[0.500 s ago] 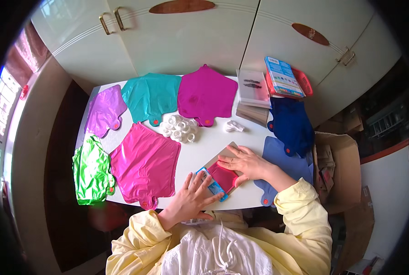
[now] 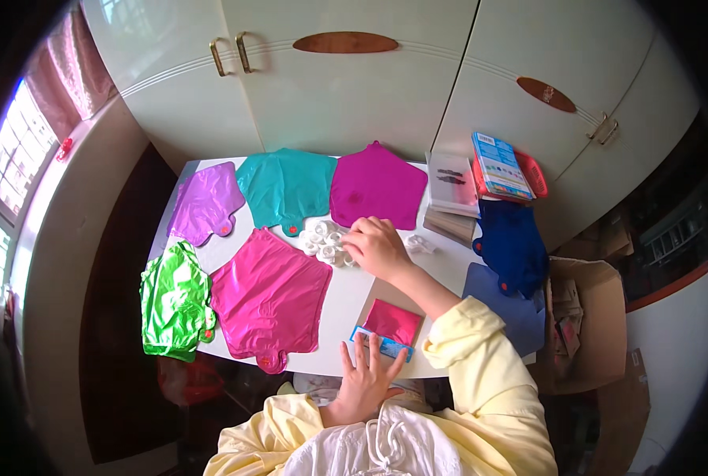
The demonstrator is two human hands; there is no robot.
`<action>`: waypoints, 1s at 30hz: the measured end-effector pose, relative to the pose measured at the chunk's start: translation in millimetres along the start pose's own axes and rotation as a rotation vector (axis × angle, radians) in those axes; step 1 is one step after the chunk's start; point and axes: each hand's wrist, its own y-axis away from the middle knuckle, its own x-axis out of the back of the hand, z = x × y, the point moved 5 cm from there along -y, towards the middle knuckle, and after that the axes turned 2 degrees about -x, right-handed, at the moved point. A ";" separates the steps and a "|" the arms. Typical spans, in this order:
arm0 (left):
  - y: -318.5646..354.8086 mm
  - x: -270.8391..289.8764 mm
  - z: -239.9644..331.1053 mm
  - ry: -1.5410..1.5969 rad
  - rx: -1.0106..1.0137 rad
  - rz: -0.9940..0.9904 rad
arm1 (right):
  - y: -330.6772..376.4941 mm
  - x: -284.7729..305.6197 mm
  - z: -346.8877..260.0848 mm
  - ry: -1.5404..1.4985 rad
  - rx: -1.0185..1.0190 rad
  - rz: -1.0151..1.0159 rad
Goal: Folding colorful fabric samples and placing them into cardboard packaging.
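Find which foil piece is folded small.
The bright pink one just beyond the left hand, against a blue strip; the other foil pieces lie spread out larger.

A shiny pink foil piece is laid as a flat rectangle on a grey-brown card. Its near edge is met by a blue-and-white strip, slanted nearer on the right and touched by the spread fingers of the left hand. White rolls are heaped farther off, their right edge reached by the right hand.
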 end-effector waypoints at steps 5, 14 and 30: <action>-0.4 -1.0 -0.9 -0.024 -0.007 -0.027 | -16.2 -19.0 -7.3 0.114 0.047 0.071; 2.3 -1.2 -4.0 0.007 -0.014 -0.021 | 39.5 58.4 -22.0 0.222 0.031 -0.092; 2.4 -13.6 -1.3 0.005 -0.022 -0.052 | 119.1 39.1 22.5 -0.265 -0.484 -0.320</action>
